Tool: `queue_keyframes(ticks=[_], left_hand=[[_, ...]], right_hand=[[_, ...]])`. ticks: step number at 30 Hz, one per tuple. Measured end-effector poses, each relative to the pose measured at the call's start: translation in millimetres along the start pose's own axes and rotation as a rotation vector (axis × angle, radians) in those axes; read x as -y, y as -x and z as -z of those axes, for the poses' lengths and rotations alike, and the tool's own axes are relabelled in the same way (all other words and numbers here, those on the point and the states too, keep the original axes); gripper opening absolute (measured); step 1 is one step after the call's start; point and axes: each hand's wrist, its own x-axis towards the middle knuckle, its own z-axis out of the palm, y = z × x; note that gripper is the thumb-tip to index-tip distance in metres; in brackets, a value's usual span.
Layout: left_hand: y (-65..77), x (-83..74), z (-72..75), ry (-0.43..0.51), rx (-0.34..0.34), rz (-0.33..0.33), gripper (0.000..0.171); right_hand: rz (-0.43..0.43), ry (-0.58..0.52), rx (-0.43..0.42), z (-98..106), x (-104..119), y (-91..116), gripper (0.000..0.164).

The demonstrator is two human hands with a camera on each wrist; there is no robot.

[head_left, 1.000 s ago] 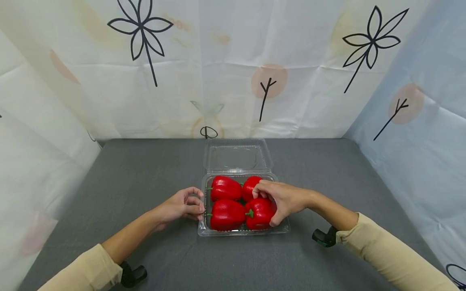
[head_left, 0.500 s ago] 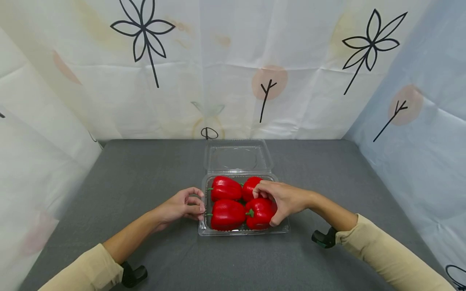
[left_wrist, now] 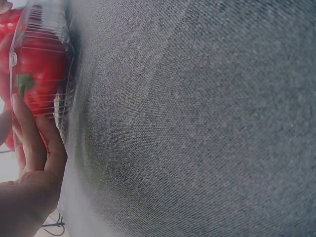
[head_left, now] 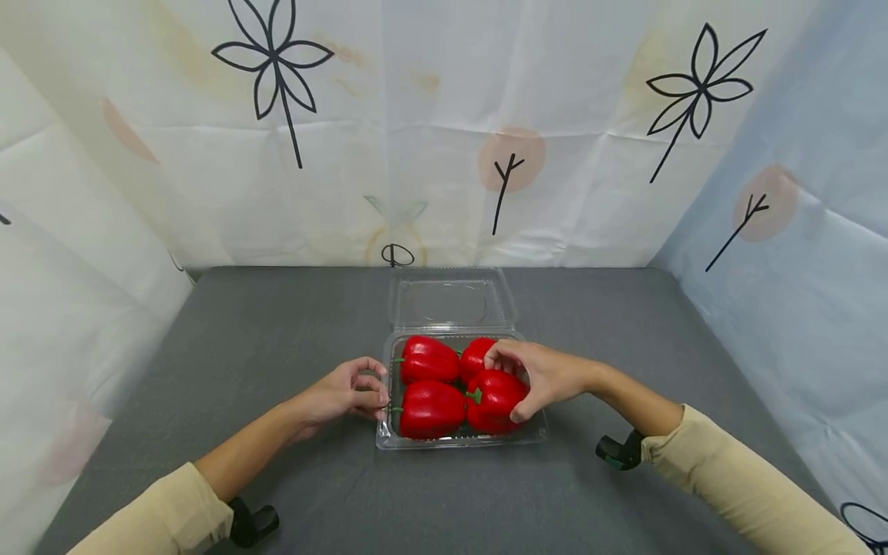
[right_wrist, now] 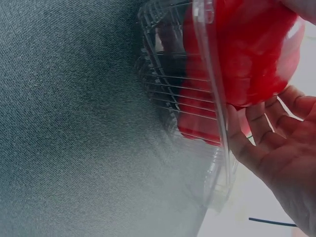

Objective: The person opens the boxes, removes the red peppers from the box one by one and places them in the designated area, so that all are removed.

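A clear plastic clamshell container (head_left: pixel 458 443) holds red bell peppers with green stems. My right hand (head_left: pixel 551 378) grips the front-right bell pepper (head_left: pixel 494 407), thumb at its near side and fingers at its far side. In the right wrist view this pepper (right_wrist: pixel 256 54) bulges well above the container's rim. My left hand (head_left: pixel 347 391) holds the container's left edge; in the left wrist view its fingers (left_wrist: pixel 32 140) lie along the ribbed outer wall. Beside the gripped pepper lie the front-left pepper (head_left: pixel 432 412), the back-left pepper (head_left: pixel 428 358) and the partly hidden back-right pepper (head_left: pixel 473 358).
The container's hinged lid (head_left: pixel 451 302) lies folded back toward the rear of the grey-covered table (head_left: pixel 298 316). White cloth walls (head_left: pixel 430 92) printed with leaf drawings enclose the table at the back and both sides.
The front-right pepper has risen slightly and shifted a little, its stem now higher in the head view, with my right hand moving along. My left hand stays at the container's edge.
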Motion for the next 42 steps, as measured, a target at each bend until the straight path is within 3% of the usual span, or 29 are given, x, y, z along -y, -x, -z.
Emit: queue_keyframes(ticks=[7, 13, 18, 24, 31, 42], left_hand=[[0.7, -0.3, 0.6, -0.01, -0.003, 0.0, 0.041], [1.7, 0.5, 0.6, -0.015, -0.003, 0.001, 0.042], [1.2, 1.7, 0.9, -0.011, -0.005, 0.001, 0.043], [2.7, 1.7, 0.5, -0.017, -0.016, 0.006, 0.042], [3.7, 0.6, 0.1, -0.021, -0.02, 0.008, 0.043], [3.4, -1.0, -0.8, -0.018, -0.018, 0.011, 0.043]], right_hand=[[-0.023, -0.079, 0.006, 4, 6, 5, 0.056], [0.041, -0.048, -0.027, 8, 12, 12, 0.059], [0.117, 0.013, -0.165, 17, 10, 16, 0.06], [0.16, 0.071, -0.426, 23, 7, 18, 0.062], [0.102, 0.17, -0.638, 33, -4, 20, 0.066], [-0.022, 0.252, -0.815, 51, -34, 27, 0.066]])
